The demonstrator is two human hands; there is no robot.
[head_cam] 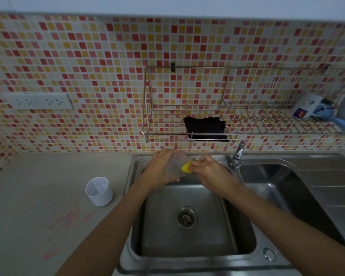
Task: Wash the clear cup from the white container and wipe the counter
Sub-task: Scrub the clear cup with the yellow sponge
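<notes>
The left hand (159, 170) is wrapped around the clear cup (176, 164), holding it on its side over the sink (187, 232), presumably so drips fall into the basin. The right hand (207, 170), touching the cup's mouth, pinches a yellow sponge (186, 167) against it. The white container (99, 191) stands on the counter (38, 196), well left of the left hand. A dark cloth (205, 128) hangs beyond both hands, likely for wiping.

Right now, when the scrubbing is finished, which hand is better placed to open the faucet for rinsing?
The right hand. It holds only the yellow sponge and sits just beside the faucet. The left hand is wrapped around the clear cup and lies farther from the faucet, so it should probably keep the cup.
</notes>
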